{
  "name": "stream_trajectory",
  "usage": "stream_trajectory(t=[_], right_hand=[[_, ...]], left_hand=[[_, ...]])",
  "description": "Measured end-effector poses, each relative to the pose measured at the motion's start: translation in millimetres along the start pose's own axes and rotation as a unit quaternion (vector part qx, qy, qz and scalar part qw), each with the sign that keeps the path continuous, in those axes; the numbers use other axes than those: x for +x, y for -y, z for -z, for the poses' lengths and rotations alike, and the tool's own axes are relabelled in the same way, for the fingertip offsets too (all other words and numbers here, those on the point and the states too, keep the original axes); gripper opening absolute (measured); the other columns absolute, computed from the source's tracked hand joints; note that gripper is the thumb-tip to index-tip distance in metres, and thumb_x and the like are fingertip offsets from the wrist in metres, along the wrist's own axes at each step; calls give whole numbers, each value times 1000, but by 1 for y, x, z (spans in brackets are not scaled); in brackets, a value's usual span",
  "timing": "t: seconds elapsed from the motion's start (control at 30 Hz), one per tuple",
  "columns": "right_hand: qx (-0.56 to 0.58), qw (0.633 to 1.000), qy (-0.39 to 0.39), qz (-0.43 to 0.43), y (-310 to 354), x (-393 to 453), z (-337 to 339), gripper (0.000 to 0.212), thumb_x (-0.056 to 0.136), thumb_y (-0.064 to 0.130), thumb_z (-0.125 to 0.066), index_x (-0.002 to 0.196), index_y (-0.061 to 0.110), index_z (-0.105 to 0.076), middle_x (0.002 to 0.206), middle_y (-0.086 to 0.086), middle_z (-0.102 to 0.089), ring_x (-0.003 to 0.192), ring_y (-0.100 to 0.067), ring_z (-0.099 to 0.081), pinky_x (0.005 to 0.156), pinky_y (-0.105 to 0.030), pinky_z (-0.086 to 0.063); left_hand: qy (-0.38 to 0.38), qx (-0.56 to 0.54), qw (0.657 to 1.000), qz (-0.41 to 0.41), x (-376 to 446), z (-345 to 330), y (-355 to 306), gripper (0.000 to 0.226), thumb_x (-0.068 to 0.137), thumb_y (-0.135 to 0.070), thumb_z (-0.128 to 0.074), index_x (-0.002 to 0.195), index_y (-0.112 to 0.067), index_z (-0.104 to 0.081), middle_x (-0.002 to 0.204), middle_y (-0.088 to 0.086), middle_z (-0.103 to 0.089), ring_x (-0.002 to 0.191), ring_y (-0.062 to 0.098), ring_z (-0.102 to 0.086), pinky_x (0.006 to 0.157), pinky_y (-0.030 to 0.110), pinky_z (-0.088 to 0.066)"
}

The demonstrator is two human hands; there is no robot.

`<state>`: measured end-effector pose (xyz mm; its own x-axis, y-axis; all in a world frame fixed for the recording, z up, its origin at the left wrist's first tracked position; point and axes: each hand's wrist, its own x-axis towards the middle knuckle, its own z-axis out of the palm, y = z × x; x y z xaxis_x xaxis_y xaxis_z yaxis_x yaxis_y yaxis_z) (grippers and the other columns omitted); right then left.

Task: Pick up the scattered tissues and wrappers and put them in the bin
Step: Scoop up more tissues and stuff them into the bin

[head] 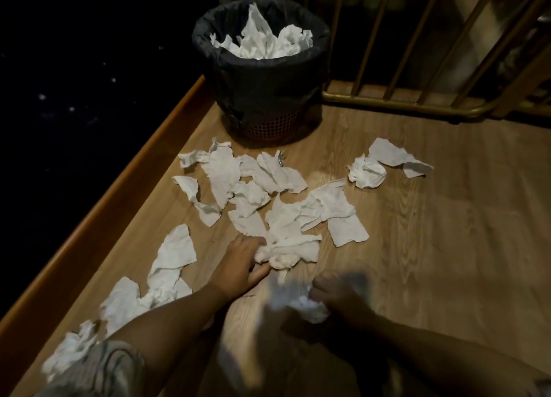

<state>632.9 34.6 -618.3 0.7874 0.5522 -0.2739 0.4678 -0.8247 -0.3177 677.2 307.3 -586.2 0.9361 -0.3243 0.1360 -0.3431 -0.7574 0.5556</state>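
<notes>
Several white tissues [262,188] lie scattered over the wooden floor [432,217] in front of a black-lined bin [262,98] that holds crumpled tissues. My left hand [241,262] is closed on a bunched tissue [286,252] near the middle of the pile. My right hand [337,295] is blurred low in the view and grips a crumpled tissue wad [310,305]. A crumpled tissue ball [366,174] and a flat tissue sheet [393,156] lie apart at the right. A small silvery wrapper [281,159] rests on the tissues near the bin.
A wooden skirting edge [119,193] runs along the left, with darkness beyond it. A brass-coloured railing [402,104] with slanted bars stands at the back right, beside the bin. More tissues [125,301] trail toward the lower left next to my left forearm.
</notes>
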Motion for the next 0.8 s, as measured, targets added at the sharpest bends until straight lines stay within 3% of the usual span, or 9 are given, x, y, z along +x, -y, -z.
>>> stream_trajectory(t=[0.03,0.07,0.1,0.17,0.33,0.43,0.53,0.63,0.8], right_hand=[[101,982,51,-150,8,3,-2,36,104,35,-28,104,26,-63,101,11,-63,101,-1,-50,81,-14,-40],[105,955,-46,-272,9,10,2,35,105,36,-28,109,22,-60,103,11,-61,99,-1,-52,80,-13,-43],[172,944,-120,-256,6,6,19,30,101,44,-40,108,20,-57,101,8,-59,93,-6,-56,74,-15,-47],[245,954,-126,-118,18,14,47,36,81,61,-63,92,28,-52,92,9,-50,78,-9,-50,63,-17,-44],[242,923,-297,-47,14,39,92,23,87,35,-56,91,15,-66,100,1,-58,96,-10,-51,85,-24,-43],[229,917,-320,-62,9,63,92,25,82,28,-59,95,7,-64,112,-6,-61,108,-18,-54,93,-15,-35],[264,907,-318,-82,3,76,96,42,80,10,-69,119,10,-53,128,-5,-54,120,-18,-50,104,-22,-36],[238,916,-308,-96,2,91,94,59,84,10,-65,137,20,-41,153,-3,-33,144,-18,-23,119,-38,-20],[111,946,-212,-220,-5,110,86,71,93,40,-53,150,42,-11,162,-3,14,143,-24,30,113,-59,16]], left_hand=[[-1,-24,1000,3,5,3,0,37,81,-45,-70,105,-17,-64,95,-1,-65,87,11,-54,75,32,-45],[-1,-38,999,5,9,6,0,35,80,-48,-70,96,-17,-67,88,-2,-66,79,9,-54,69,31,-44],[-3,-39,999,13,12,8,0,37,80,-53,-68,86,-17,-68,80,-2,-65,71,7,-52,64,28,-41],[-21,-24,998,45,17,11,0,43,81,-57,-65,72,-14,-66,74,-2,-57,63,1,-44,58,18,-34],[-111,-33,990,81,27,9,6,38,89,-38,-59,75,-4,-63,92,2,-49,81,12,-47,70,22,-40],[-124,-16,987,99,33,11,8,34,82,-21,-65,114,-10,-59,124,8,-48,114,18,-48,99,34,-45],[-104,25,984,141,36,12,3,72,78,-12,-65,143,-25,-37,159,7,-17,147,25,-11,119,46,-15],[-55,117,982,135,40,9,2,75,80,-17,-61,146,-38,-34,163,6,10,147,26,23,113,62,13],[-30,147,980,129,43,-4,4,59,81,-75,-45,130,-43,-55,161,1,20,146,30,25,110,70,8]])
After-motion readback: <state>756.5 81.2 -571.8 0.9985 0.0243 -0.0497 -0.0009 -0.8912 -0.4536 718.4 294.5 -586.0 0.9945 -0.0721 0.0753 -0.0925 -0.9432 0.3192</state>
